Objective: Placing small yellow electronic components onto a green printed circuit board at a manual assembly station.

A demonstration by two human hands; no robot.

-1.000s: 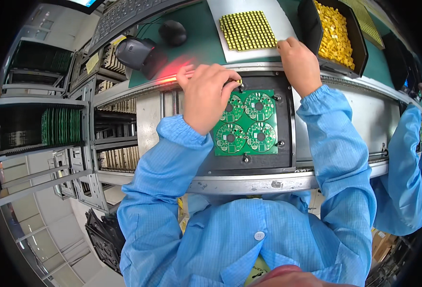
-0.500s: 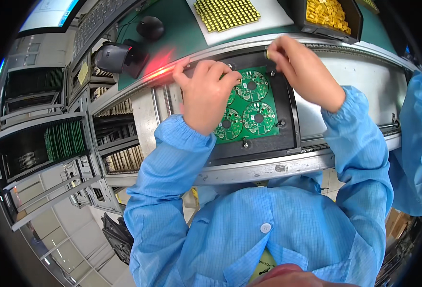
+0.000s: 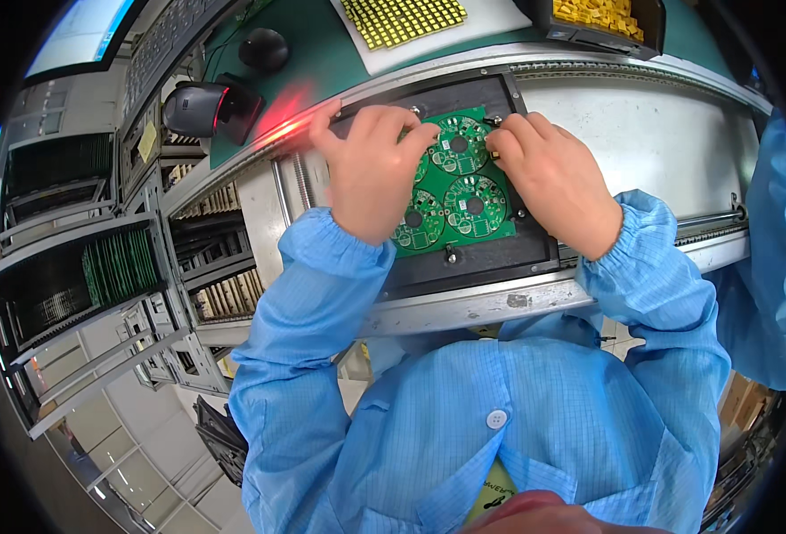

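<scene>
- The right hand [image 3: 558, 182] has been lowered from the upper corner of the black frame [image 3: 491, 261] to the right edge of the green circuit board [image 3: 455, 181]; a small yellow piece [image 3: 494, 155] is pinched in its grip.
- The left hand [image 3: 371, 169] is kept over the board's left side; its grip's contents cannot be made out.
- The board is still seated within the frame.
</scene>
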